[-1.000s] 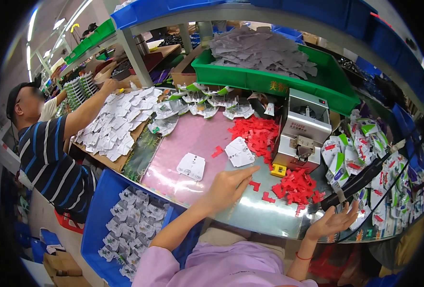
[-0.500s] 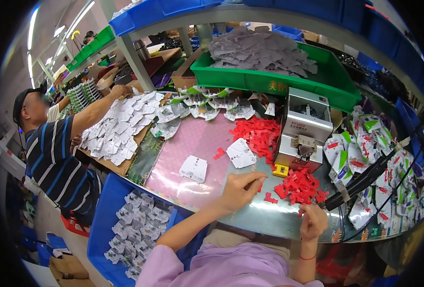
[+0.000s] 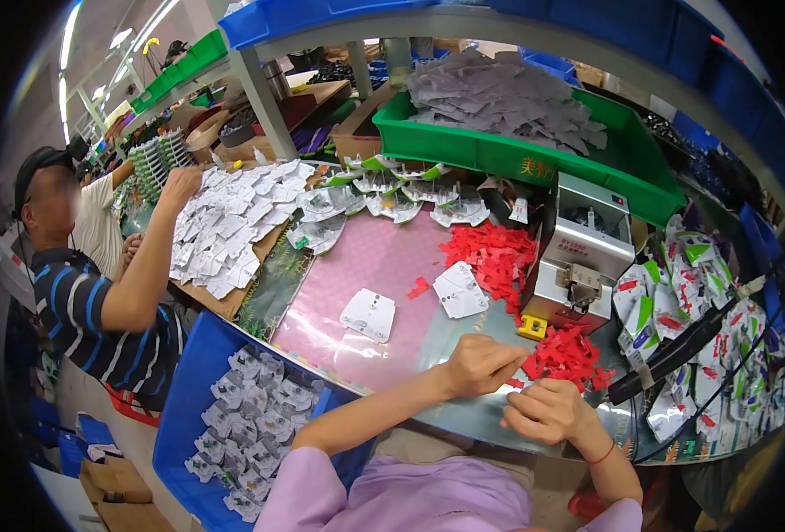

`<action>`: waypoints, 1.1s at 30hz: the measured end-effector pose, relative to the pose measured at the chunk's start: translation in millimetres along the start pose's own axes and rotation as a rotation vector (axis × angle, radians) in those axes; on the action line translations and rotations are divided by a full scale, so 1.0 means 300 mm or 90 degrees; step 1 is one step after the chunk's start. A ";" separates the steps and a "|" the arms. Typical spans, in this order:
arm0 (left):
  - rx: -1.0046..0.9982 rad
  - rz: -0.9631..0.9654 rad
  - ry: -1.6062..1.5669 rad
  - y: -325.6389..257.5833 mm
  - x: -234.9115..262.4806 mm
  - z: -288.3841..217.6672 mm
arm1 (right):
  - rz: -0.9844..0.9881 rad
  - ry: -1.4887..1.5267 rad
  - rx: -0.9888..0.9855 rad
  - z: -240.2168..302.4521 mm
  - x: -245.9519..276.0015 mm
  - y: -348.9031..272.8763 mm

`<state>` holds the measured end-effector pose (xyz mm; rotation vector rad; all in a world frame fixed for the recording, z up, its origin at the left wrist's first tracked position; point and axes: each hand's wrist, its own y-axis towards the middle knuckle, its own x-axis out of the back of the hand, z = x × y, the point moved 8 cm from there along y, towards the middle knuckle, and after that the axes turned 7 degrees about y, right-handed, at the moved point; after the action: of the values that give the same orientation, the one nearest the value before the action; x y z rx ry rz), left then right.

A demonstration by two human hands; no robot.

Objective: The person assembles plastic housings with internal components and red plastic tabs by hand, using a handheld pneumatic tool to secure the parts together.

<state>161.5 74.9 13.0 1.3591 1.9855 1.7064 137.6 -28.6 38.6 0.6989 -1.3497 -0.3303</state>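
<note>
My left hand (image 3: 485,365) is closed in a pinch over the near table edge. My right hand (image 3: 545,410) is beside it, fingers curled and pinched, almost meeting the left fingertips. Whatever lies between the fingers is too small or hidden to make out. Just beyond the hands lies a near pile of small red plastic pieces (image 3: 570,356). A loose red piece (image 3: 515,383) shows between the hands. Behind that pile stands a silver bench machine (image 3: 578,253) with a yellow block (image 3: 531,327) at its front. Two white plates with holes, one nearer the machine (image 3: 460,290) and one farther left (image 3: 368,315), lie on the table.
A larger red pile (image 3: 490,257) lies left of the machine. White-green assemblies (image 3: 676,293) heap at right, near a black bar (image 3: 676,350). A green bin (image 3: 516,146) stands behind; a blue bin (image 3: 179,443) of parts sits below left. A co-worker (image 3: 100,293) works by white plates (image 3: 233,222).
My right hand has moved left and now nearly meets my left hand, which has shifted slightly right and down. The co-worker's raised arm has drawn back. The whole view has shifted a little.
</note>
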 end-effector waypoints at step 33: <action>0.075 0.045 -0.054 0.000 -0.032 0.027 | -0.136 0.197 -0.155 -0.137 -0.072 -0.094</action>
<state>172.2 73.4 6.6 1.5310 2.0421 1.5532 177.4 -26.0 1.4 0.6591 -0.9253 -0.5253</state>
